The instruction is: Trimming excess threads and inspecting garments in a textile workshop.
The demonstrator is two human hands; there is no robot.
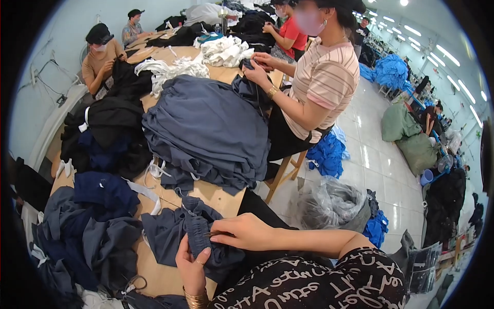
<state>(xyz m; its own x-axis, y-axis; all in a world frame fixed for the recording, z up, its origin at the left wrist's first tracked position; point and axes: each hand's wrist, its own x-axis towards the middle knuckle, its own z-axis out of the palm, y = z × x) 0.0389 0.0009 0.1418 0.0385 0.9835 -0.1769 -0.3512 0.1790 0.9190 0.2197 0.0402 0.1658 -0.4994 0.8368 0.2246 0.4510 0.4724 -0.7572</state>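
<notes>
A slate-grey garment with a gathered elastic waistband lies bunched at the table's near edge, partly over my lap. My left hand grips the lower end of that waistband, thumb on top and fingers mostly hidden beneath the cloth. From the right, my right hand reaches in with its fingers pinched together on a thin dark tool, whose tip meets the side of the waistband. Its exact kind is too small to make out. A pale drawstring shows at the garment's upper end.
A tall stack of slate-grey garments stands just beyond. Dark garments heap up at left, with white cloth farther back. Across the table edge a co-worker in a striped shirt handles dark cloth. A clear plastic bag sits on the floor.
</notes>
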